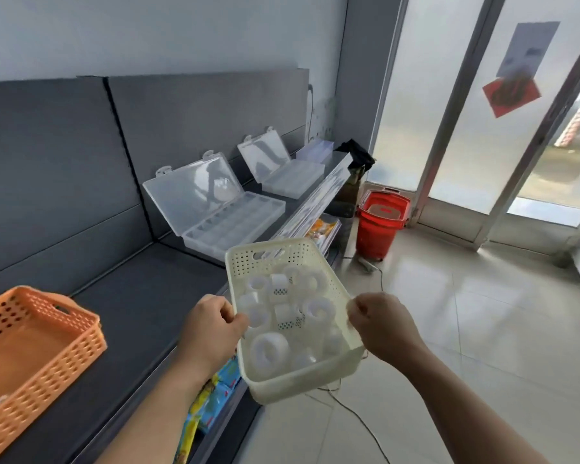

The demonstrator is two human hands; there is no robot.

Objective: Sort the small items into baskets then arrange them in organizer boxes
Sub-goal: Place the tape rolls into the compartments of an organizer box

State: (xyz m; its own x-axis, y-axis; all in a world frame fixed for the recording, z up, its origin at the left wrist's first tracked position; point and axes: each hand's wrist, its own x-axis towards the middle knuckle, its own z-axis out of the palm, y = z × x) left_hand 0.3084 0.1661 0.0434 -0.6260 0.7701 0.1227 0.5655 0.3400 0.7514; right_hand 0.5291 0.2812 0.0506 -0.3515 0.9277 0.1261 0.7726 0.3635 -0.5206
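- A grey shelf runs along the wall, beside a shiny tiled floor.
- The left hand and right hand each curl tight on one long side of a cream basket.
- It is held in the air, with white rings inside.
- A clear organizer box lies open at 11 o'clock on the shelf.
- An orange basket sits at 9 o'clock.
- A red basket stands at 1 o'clock on the floor.

A grey shelf lines a pale wall. Frosted glass doors light a glossy tiled floor.
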